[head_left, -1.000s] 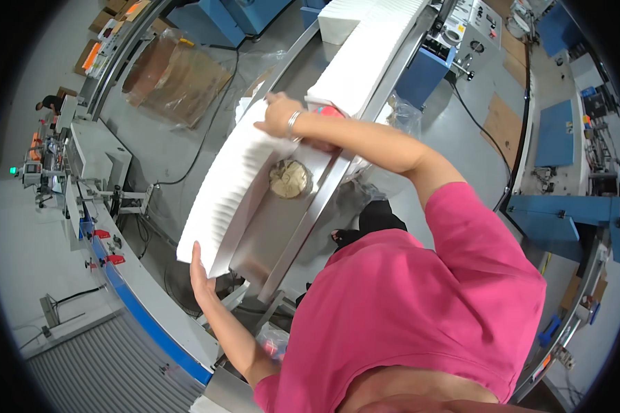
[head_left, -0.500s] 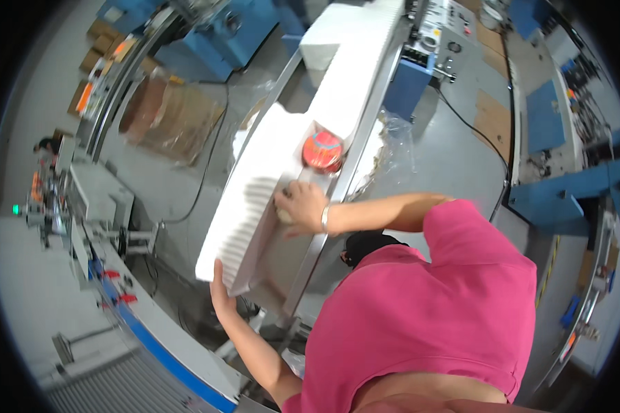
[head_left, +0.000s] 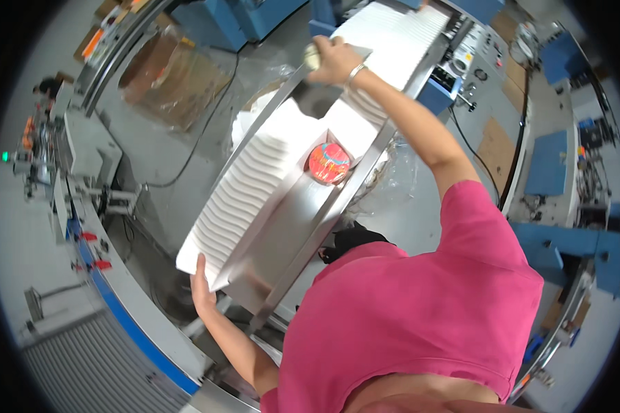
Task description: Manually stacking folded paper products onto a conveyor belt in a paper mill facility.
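A long stack of folded white paper pieces (head_left: 244,193) with a ridged top lies along a metal trough (head_left: 286,237). At the stack's near-left end is my left hand (head_left: 203,292), thumb up along the edge and the other fingers mostly hidden. My right hand (head_left: 336,62) is raised over the trough's far-left rail, closed round a small pale yellowish lump (head_left: 313,57) whose kind I cannot make out. Between the hands, a red round object (head_left: 328,164) with printed wrapping rests in the trough against the stack. More white ridged pieces (head_left: 396,31) fill the far end.
Blue machine bodies (head_left: 217,24) stand at the back, with a control panel (head_left: 470,58) to the far right of the trough. A plastic-covered cardboard box (head_left: 169,79) sits on the floor at left. A black cable (head_left: 217,117) runs across the floor.
My right hand has moved up and away from the stack's side to the trough's far rail, carrying the pale lump. My left hand has shifted slightly left and down with the stack's end.
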Tool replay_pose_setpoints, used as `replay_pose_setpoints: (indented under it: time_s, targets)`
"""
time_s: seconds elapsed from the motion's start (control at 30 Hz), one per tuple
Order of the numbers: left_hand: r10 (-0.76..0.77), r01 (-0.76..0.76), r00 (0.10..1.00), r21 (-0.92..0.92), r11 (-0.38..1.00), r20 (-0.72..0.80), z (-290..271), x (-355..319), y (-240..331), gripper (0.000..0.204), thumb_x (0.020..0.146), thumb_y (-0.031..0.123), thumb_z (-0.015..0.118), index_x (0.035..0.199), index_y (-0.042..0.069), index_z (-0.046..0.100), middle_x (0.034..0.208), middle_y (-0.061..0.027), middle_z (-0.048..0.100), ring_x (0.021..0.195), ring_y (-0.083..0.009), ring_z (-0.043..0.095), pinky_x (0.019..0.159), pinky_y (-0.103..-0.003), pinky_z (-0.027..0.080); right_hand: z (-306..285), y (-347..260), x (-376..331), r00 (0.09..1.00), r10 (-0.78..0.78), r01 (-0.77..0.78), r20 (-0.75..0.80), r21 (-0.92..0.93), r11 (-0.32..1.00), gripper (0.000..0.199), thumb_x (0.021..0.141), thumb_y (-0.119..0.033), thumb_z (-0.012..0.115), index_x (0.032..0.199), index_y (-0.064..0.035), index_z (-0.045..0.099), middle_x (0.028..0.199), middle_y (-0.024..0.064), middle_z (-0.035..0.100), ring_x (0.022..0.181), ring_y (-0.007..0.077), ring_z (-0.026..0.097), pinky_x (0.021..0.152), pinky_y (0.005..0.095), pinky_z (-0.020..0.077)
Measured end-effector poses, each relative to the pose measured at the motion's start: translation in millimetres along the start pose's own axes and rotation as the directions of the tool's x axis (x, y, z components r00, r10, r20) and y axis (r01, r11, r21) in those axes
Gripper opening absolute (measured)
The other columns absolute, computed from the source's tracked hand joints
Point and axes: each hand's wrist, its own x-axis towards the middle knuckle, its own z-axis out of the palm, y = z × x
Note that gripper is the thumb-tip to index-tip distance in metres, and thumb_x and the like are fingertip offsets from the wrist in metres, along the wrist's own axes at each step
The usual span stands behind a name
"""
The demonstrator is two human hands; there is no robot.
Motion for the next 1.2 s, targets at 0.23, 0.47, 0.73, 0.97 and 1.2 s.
replay_pose_setpoints:
  time_s: [0.23,0.47,0.73,0.97,1.2]
  targets:
    - [0.07,-0.069,0.994,0.012,0.998,-0.087,-6,0,-15,0.077,0.086,0.031,0.069,0.143,-0.003,0.03,0.146,-0.0088,0.038,0.134,-0.0196,0.033,0.111,-0.033,0.023,54,53,43,0.964,0.142,-0.003,0.225,-0.526,0.851,0.077,0.066,-0.047,0.074,0.13,-0.0133,0.047,0.122,0.0223,0.054,0.109,0.0389,0.057,0.094,0.0456,0.046]
    - [0.021,-0.012,0.989,0.062,0.998,-0.146,12,-8,5,0.083,0.08,0.038,0.073,0.142,-0.002,0.035,0.144,-0.011,0.041,0.135,-0.0212,0.035,0.111,-0.033,0.024,37,-13,9,0.634,-0.112,0.241,0.765,-0.058,0.969,0.105,0.073,-0.089,0.028,0.098,0.0039,0.068,0.092,0.0249,0.066,0.09,0.0356,0.062,0.088,0.0405,0.0436]
    - [0.013,0.009,0.99,0.156,0.988,-0.14,1,5,-16,0.103,0.069,0.056,0.074,0.147,0.007,0.027,0.152,-0.0136,0.028,0.142,-0.0297,0.018,0.112,-0.049,0.012,46,-75,-42,0.525,-0.335,0.267,0.782,0.223,0.938,0.078,0.076,-0.078,0.051,0.07,-0.0002,0.049,0.068,0.0052,0.039,0.068,0.0177,0.04,0.062,0.032,0.0385]
    - [0.0,-0.001,0.992,-0.003,1.0,-0.129,-21,-13,-1,0.079,0.078,0.041,0.072,0.138,0.001,0.039,0.132,-0.0106,0.051,0.119,-0.0198,0.05,0.099,-0.032,0.039,61,-125,-47,0.538,-0.364,0.196,0.76,0.308,0.931,0.076,0.078,-0.071,0.058,0.085,0.0047,0.052,0.077,0.0098,0.05,0.076,0.0171,0.047,0.069,0.0309,0.043]
    - [0.039,-0.04,0.999,-0.055,0.998,-0.021,19,-28,-3,0.077,0.079,0.041,0.071,0.136,-0.003,0.042,0.135,-0.0153,0.049,0.126,-0.0215,0.046,0.103,-0.032,0.036,47,-84,-32,0.295,-0.164,-0.262,0.941,0.244,0.934,0.091,0.078,-0.069,0.059,0.134,0.0013,0.047,0.141,0.018,0.044,0.13,0.0249,0.039,0.108,0.0366,0.0286]
